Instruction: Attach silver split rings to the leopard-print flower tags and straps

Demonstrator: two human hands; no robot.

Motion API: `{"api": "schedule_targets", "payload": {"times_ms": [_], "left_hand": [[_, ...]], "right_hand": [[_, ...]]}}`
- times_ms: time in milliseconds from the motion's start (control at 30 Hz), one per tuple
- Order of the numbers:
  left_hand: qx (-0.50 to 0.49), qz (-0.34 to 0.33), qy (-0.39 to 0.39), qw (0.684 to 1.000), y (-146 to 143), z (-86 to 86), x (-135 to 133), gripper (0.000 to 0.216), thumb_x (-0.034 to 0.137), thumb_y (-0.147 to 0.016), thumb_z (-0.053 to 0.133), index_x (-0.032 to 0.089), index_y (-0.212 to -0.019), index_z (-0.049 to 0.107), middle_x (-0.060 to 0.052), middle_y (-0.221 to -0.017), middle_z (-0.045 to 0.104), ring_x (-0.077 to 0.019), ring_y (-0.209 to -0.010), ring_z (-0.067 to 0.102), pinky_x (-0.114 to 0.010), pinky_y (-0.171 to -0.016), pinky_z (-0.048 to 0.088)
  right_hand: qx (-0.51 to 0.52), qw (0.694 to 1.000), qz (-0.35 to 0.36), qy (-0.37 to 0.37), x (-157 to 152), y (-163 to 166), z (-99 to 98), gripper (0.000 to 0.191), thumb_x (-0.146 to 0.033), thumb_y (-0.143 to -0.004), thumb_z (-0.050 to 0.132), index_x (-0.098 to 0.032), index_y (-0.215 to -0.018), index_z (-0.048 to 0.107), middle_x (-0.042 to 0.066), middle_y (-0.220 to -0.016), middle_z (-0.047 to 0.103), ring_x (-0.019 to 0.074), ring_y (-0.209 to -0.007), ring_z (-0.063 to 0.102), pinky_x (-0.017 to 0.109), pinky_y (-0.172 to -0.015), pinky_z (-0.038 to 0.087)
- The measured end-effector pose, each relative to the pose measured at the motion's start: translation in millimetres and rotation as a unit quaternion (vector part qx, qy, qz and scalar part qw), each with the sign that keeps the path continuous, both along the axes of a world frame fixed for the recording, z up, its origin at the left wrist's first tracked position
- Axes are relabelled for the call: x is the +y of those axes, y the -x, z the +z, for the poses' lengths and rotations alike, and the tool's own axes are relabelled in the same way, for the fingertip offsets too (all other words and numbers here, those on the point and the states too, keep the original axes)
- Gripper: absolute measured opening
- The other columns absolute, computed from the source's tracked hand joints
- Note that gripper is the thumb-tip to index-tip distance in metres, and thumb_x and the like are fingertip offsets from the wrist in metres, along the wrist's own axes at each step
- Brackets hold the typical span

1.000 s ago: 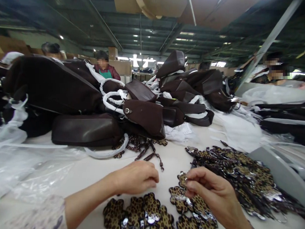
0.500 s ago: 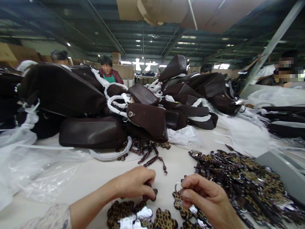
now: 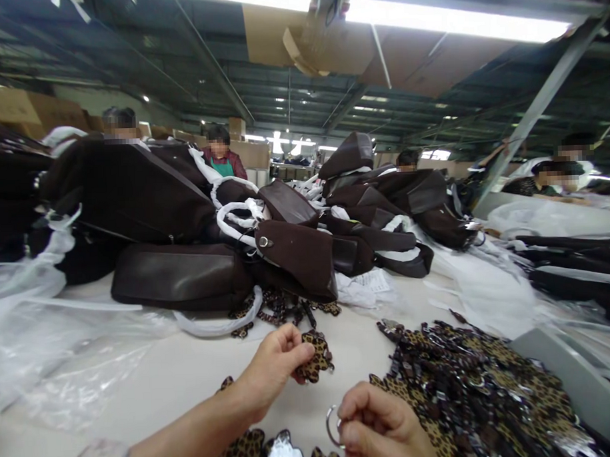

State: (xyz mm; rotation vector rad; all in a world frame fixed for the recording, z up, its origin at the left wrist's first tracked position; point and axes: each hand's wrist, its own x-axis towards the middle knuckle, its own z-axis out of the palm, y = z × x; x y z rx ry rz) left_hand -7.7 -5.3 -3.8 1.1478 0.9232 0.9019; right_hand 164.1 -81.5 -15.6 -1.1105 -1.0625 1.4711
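Observation:
My left hand [image 3: 276, 371] pinches a leopard-print flower charm [image 3: 316, 359], lifted over the pale tabletop. Thumb and fingers of my right hand [image 3: 379, 422] are closed on a silver metal ring [image 3: 332, 426], which stands out to the left of the fingertips, lower and nearer to me than the charm. Below my hands lie other leopard-print flower pieces [image 3: 243, 450], some partly hidden by my left forearm. One flower piece with a shiny silver face [image 3: 283, 450] lies among them.
A heap of leopard-print charms and dark braided straps [image 3: 470, 383] fills the right side beside a grey tray wall [image 3: 572, 366]. Dark brown bags [image 3: 296, 255] with white-wrapped handles pile across the back. Clear plastic [image 3: 79, 363] covers the left. Several people are beyond the bags.
My left hand has risen, bringing up the flower charm into clear view. My right hand has moved lower and left with the ring. The camera has tilted up slightly.

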Motion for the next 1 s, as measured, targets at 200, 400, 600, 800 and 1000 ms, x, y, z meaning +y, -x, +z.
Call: {"api": "schedule_targets", "payload": {"times_ms": [200, 400, 600, 800, 1000], "left_hand": [[-0.067, 0.025, 0.006, 0.997, -8, 5.7, -6, 0.038, 0.041, -0.069, 0.072, 0.020, -0.070, 0.041, 0.006, -0.062, 0.050, -0.0103, -0.059, 0.049, -0.023, -0.054, 0.046], [-0.106, 0.028, 0.084, 0.990, -11, 6.4, -14, 0.047, 0.049, -0.062, 0.079, 0.020, -0.072, 0.043, 0.005, -0.066, 0.052, -0.0107, -0.062, 0.051, -0.026, -0.057, 0.049], [-0.128, 0.002, 0.093, 0.987, -12, 7.5, -18, 0.051, 0.052, -0.062, 0.080, 0.019, -0.076, 0.044, 0.003, -0.071, 0.055, -0.0109, -0.065, 0.052, -0.024, -0.057, 0.046], [-0.159, -0.029, 0.069, 0.984, -13, 10.1, -18, 0.049, 0.050, -0.066, 0.079, 0.019, -0.076, 0.042, 0.004, -0.069, 0.055, -0.0093, -0.061, 0.050, -0.023, -0.057, 0.042], [-0.180, -0.041, 0.052, 0.981, -7, 6.5, -17, 0.042, 0.046, -0.073, 0.076, 0.018, -0.079, 0.046, 0.002, -0.071, 0.056, -0.0105, -0.063, 0.051, -0.024, -0.060, 0.042]], "right_hand": [[0.024, 1.000, 0.010, 0.000, 5, 5, -7.1, 0.020, -0.021, -0.063, 0.086, -0.016, -0.068, 0.068, -0.005, -0.046, 0.069, 0.0100, -0.037, 0.067, 0.013, -0.039, 0.047], [0.016, 1.000, 0.006, 0.005, 6, 4, -6.1, 0.024, -0.025, -0.063, 0.088, -0.016, -0.069, 0.067, -0.006, -0.046, 0.068, 0.0110, -0.039, 0.068, 0.015, -0.040, 0.049], [0.073, 0.997, 0.014, 0.013, 8, 5, -5.6, 0.036, -0.039, -0.061, 0.090, -0.015, -0.069, 0.065, -0.005, -0.048, 0.069, 0.0071, -0.034, 0.064, 0.011, -0.036, 0.045], [0.103, 0.994, 0.021, 0.021, 10, 7, -8.7, 0.037, -0.039, -0.062, 0.091, -0.015, -0.068, 0.064, -0.005, -0.048, 0.068, 0.0062, -0.033, 0.062, 0.010, -0.035, 0.044], [0.091, 0.995, -0.023, 0.017, 11, 7, -11.9, 0.041, -0.044, -0.059, 0.091, -0.015, -0.068, 0.063, -0.007, -0.045, 0.066, 0.0057, -0.032, 0.061, 0.010, -0.035, 0.042]]}}
